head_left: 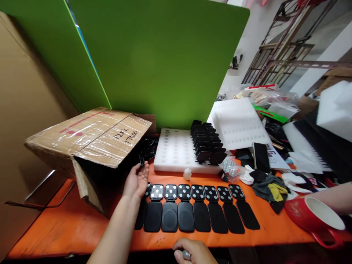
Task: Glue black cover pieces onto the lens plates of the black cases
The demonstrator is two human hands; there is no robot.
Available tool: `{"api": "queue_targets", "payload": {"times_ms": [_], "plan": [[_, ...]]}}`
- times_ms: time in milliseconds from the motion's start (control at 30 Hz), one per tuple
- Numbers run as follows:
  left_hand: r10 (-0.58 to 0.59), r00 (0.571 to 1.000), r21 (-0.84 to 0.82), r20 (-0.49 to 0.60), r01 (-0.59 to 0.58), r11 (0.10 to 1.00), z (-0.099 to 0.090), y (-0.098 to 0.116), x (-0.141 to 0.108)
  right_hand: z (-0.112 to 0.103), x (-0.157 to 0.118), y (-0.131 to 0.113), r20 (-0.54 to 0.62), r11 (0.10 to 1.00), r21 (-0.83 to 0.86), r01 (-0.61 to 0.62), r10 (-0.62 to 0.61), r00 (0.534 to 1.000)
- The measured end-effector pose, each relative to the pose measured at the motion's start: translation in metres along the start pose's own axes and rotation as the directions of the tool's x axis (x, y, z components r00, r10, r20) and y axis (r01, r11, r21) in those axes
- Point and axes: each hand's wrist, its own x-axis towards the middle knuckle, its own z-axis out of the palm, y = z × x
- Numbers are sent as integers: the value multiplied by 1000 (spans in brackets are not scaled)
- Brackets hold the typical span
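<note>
My left hand (137,179) is palm up by the mouth of the cardboard box (115,135), its fingers curled around a small black part (141,160). Inside the box lie more black pieces (150,146), partly in shadow. My right hand (195,251), at the table's front edge, is closed on a small grey round-ended object (186,255); most of it is hidden in the fist. Between the hands runs a row of several black hinged plates (186,216), lying unfolded. Their upper squares (184,191) each carry light round dots. The leftmost plate is partly covered by my left hand.
Behind the row stand a white foam block (173,152) holding upright black plates (205,143) and a small white bottle (187,173). To the right are cloths (265,189), a phone-like dark slab (260,157), a red mug (299,216) and another person's forearm (332,198).
</note>
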Motion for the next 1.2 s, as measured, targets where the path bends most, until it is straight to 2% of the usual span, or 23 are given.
{"api": "queue_targets", "payload": {"times_ms": [133,233,333,400,467,533,567,633,667,733,833,900,967,1033,1100,1133,1200], "plan": [[-84,996,164,40,77,984,-19,-38,-38,-14,-1,-20,-160,997,74,13,-1,987],[-165,985,290,49,144,946,-44,-66,-69,-32,4,-26,-335,980,194,53,16,942],[-254,958,507,135,154,848,-73,-90,-96,-48,15,-23,-440,916,394,73,118,890],[-320,927,634,194,130,762,-89,-104,-109,-55,22,-20,-452,834,539,118,167,876],[-408,882,733,234,116,670,-101,-113,-116,-58,25,-21,-418,714,676,180,170,893],[-518,800,815,303,64,576,-108,-115,-117,-57,24,-24,-356,613,766,194,153,922],[-565,747,833,349,29,553,-109,-113,-116,-56,23,-26,-334,595,782,185,150,931],[-609,665,810,432,11,587,-106,-105,-113,-53,19,-28,-303,622,768,150,147,942],[-603,657,773,453,48,633,-104,-101,-111,-51,17,-28,-293,647,750,136,141,946],[-586,673,698,451,144,702,-98,-96,-107,-47,13,-28,-279,683,720,125,120,953],[-590,693,669,414,208,713,-93,-96,-105,-44,9,-27,-226,664,740,107,95,969],[-592,711,657,379,243,714,-92,-98,-106,-46,6,-24,-122,623,782,16,128,984],[-575,745,616,338,287,734,-92,-97,-106,-51,3,-21,-59,579,811,-79,215,975],[-529,799,570,285,302,764,-92,-90,-105,-59,-1,-18,-113,553,830,-75,298,948],[-469,856,527,219,301,795,-92,-81,-101,-68,-7,-18,-220,589,808,-4,307,926],[-452,872,519,189,302,800,-93,-77,-99,-73,-11,-21,-269,640,767,39,265,926],[-455,876,538,157,311,784,-94,-72,-95,-81,-21,-30,-360,795,590,137,107,927]]}}
